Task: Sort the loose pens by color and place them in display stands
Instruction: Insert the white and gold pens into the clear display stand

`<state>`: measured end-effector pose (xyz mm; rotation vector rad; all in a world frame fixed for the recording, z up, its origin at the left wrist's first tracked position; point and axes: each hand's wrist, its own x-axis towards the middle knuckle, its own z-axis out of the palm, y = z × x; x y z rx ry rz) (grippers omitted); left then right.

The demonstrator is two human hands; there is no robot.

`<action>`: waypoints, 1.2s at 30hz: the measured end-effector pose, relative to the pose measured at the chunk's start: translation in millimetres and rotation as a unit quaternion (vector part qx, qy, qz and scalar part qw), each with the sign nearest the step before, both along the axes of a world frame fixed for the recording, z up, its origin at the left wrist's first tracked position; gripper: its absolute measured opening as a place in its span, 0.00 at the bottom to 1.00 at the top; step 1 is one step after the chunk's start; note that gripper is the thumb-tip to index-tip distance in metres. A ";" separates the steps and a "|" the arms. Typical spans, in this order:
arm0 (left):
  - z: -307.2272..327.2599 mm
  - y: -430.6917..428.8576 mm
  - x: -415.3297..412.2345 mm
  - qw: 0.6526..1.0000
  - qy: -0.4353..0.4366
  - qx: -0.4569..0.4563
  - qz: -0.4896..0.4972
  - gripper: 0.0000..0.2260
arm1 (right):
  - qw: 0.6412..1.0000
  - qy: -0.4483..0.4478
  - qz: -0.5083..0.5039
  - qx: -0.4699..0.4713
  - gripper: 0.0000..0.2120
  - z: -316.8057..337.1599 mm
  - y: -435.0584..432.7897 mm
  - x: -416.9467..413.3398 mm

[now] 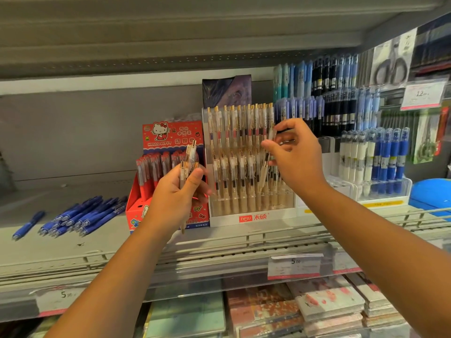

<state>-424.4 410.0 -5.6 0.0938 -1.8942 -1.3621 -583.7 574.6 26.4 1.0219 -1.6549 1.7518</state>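
**1 pen poised at the right end of the stand**

My right hand (296, 154) has its fingers pinched on 1 cream pen (264, 172). Its long axis is nearly upright, the top leaning slightly right and the tip pointing down toward the right end of the white display stand (253, 217). I cannot tell whether the tip has entered a slot. Left of the stand, my left hand (175, 193) grips several spare pens (189, 154), tops up. The right hand is nearer, so I judge the move is straight down.
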 end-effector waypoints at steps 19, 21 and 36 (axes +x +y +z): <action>-1.8 -9.8 0.4 0.992 -0.041 0.085 -0.079 0.12 | 0.981 0.027 -0.053 0.183 0.05 -21.5 -4.0 -9.3; -0.3 -6.8 0.8 0.993 -0.037 0.085 -0.067 0.13 | 0.978 0.055 -0.091 0.180 0.02 -22.0 -4.1 -8.2; 2.4 8.8 6.0 0.993 -0.032 0.046 -0.107 0.09 | 0.968 -0.074 0.185 0.156 0.16 -10.5 -43.8 71.1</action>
